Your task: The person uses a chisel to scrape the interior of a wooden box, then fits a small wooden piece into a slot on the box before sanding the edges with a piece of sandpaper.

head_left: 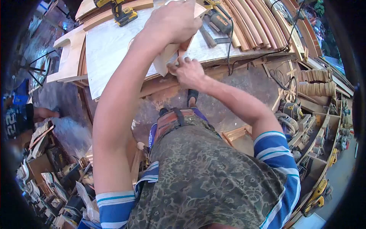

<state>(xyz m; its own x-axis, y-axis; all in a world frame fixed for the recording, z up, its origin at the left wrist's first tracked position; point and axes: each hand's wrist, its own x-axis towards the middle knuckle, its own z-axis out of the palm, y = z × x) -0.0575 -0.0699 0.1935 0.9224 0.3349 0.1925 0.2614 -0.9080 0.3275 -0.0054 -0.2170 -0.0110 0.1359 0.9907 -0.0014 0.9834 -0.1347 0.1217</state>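
Observation:
A pale wooden piece (163,60) stands tilted at the near edge of the white-topped workbench (110,49). My left hand (173,21) reaches over its far end, with bent fingers closed on it; the fingertips are partly hidden. Lower down, my right hand (189,72) has its fingers closed at the near corner of the same piece, palm toward the bench edge. Between the hands shows a reddish-brown strip of wood (185,45). My left forearm and hand cover much of the piece, so its full shape cannot be made out.
A yellow-black cordless drill (124,16) stands on the bench. To the right lie a corded DeWalt tool (219,22) and long rounded wooden strips (253,23). Its cable (230,57) hangs over the bench edge. Another person's arm (45,113) shows at left. Tool-filled shelves (320,141) stand at right.

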